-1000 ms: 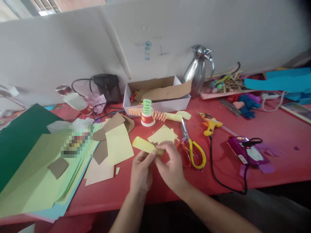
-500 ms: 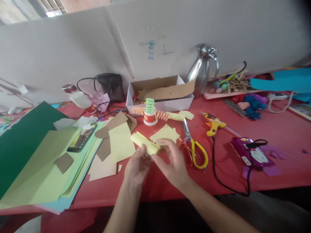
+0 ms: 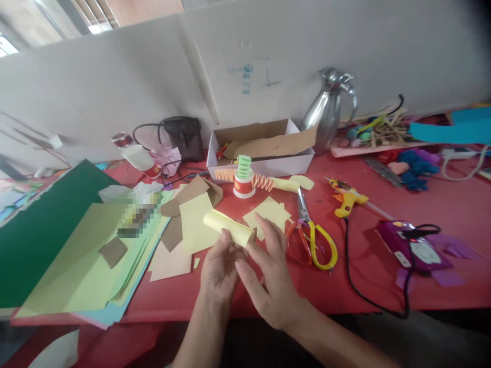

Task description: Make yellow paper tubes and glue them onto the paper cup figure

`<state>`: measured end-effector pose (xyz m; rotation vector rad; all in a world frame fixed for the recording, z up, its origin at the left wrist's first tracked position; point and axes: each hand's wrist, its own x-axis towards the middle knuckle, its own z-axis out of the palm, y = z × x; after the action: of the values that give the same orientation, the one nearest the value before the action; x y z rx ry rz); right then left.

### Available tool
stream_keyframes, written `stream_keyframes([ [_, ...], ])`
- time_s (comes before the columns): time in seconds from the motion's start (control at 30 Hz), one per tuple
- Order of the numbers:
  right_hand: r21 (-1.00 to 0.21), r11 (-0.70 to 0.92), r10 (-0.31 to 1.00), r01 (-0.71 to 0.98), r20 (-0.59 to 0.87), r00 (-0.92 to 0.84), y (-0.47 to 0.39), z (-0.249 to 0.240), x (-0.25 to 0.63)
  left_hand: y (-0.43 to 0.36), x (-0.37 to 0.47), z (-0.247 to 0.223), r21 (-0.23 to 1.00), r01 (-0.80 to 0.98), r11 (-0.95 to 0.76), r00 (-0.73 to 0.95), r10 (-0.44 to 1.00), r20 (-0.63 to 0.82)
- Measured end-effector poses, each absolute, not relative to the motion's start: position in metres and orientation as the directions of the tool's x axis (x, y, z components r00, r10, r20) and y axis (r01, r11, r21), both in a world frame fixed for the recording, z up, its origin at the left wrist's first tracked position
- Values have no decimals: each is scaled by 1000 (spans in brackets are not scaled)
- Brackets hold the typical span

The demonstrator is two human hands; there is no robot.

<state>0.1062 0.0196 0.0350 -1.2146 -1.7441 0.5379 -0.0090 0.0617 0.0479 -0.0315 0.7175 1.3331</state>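
A rolled piece of yellow paper (image 3: 227, 228) is held above the table, tilted down to the right. My left hand (image 3: 221, 266) grips it from below, thumb on its near side. My right hand (image 3: 270, 276) is beside the roll's right end with fingers apart; one finger is at or very near the paper. Beyond the roll stands a red and white paper cup (image 3: 244, 185) with a green pleated strip (image 3: 244, 165) on top and orange pleated strips (image 3: 263, 182) at its sides. Scissors with red and yellow handles (image 3: 312, 235) lie right of my right hand.
Yellow paper pieces (image 3: 270, 213) and brown scraps (image 3: 171, 233) surround the work spot. Stacked coloured sheets (image 3: 72, 266) lie left. A yellow glue gun (image 3: 348, 200) and its black cord are right, near a purple box (image 3: 412, 248). Behind are a white box (image 3: 264, 167) and a metal jug (image 3: 326, 110).
My right hand has opened its fingers and loosened from the roll's right end. The roll stays in my left hand. The whole view has shifted slightly.
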Motion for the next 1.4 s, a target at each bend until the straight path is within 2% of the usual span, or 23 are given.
stream_keyframes([
  [0.13, -919, 294, 956, 263, 279, -94, 18, 35, 108, 57, -5, 47, 465, -860, 211, -7, 906, -424],
  [0.37, -983, 152, 984, -99, 161, -82, 22, 32, 104, 54, 2, 47, 455, -875, 164, -30, 921, -389],
  [0.5, -977, 118, 988, -176, 132, -74, 28, 37, 102, 50, 4, 45, 443, -876, 192, 3, 920, -392],
  [0.63, -976, 142, 989, -162, 147, -24, 32, 40, 100, 48, 3, 44, 465, -857, 222, 50, 934, -355],
  [0.77, -975, 150, 988, -164, 152, 5, 32, 39, 98, 46, 2, 45, 537, -827, 168, -9, 951, -310],
  [0.97, -936, 80, 997, -342, 76, 24, 32, 31, 96, 45, 3, 45, 637, -766, 86, -85, 969, -233],
  [1.07, -960, 56, 987, -275, 13, 158, 32, 20, 102, 46, -2, 43, 770, -637, 13, -156, 977, -146],
  [1.17, -991, 104, 965, -85, 80, 252, 33, 13, 113, 46, -11, 37, 919, -386, -79, -258, 966, -26],
  [1.3, -962, 261, 958, 82, 268, 102, 38, 24, 124, 44, -20, 32, 984, -119, -134, -312, 946, 91],
  [1.4, -960, 257, 965, 116, 261, 28, 42, 34, 123, 43, -22, 34, 991, 31, -130, -322, 937, 133],
])
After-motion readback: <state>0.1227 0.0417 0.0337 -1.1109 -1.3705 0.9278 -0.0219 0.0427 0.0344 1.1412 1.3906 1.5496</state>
